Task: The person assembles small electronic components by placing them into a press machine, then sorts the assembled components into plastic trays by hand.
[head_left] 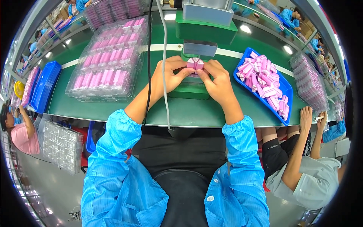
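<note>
Beneath a machine's metal press head [200, 48], a small pink-and-white plastic piece [195, 63] with a faceted top is between my hands. It may be two parts side by side; I cannot tell. My left hand [169, 77] pinches its left side with the thumb and fingers. From the other side my right hand [218, 81] grips it, thumb pressed against its near face. The green machine base [189, 92] lies just under my hands. A blue tray [286, 99] of loose pink-and-white pieces stands to the right.
Clear plastic trays [104, 94] with rows of pink pieces are stacked at the left. Black and white cables [165, 56] hang before my left arm. Blue trays [45, 87] stand far left. More clear trays [310, 81] and a co-worker's hands [307, 118] are at right.
</note>
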Available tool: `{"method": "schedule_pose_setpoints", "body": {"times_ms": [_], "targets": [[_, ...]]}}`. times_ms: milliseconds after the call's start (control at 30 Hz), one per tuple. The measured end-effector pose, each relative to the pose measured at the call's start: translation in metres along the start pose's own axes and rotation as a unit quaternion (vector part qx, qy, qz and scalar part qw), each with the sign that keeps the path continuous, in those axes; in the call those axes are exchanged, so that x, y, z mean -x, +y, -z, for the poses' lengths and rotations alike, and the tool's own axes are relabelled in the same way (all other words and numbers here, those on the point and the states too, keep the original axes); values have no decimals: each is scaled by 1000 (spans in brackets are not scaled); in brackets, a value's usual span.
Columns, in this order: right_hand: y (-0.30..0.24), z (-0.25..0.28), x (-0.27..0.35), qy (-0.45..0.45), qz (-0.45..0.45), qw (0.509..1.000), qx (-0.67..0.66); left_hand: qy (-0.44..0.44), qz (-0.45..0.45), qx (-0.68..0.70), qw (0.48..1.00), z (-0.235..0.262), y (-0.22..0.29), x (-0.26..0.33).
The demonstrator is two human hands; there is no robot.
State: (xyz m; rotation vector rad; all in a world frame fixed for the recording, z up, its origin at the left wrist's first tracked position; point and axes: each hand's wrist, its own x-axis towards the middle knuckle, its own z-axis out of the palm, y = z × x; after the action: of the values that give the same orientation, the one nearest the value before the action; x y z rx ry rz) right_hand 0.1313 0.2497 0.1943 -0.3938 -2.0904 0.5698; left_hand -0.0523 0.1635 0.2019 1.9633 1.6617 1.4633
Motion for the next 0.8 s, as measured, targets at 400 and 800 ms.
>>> {"method": "schedule_pose_setpoints", "body": {"times_ms": [400,800], "targets": [[3,1,3,-1,-28,999,-40,-5,23,76,997,-5,-8,0],[2,-1,0,-6,-22,999,-32,-7,35,99,994,-6,-16,0]]}}
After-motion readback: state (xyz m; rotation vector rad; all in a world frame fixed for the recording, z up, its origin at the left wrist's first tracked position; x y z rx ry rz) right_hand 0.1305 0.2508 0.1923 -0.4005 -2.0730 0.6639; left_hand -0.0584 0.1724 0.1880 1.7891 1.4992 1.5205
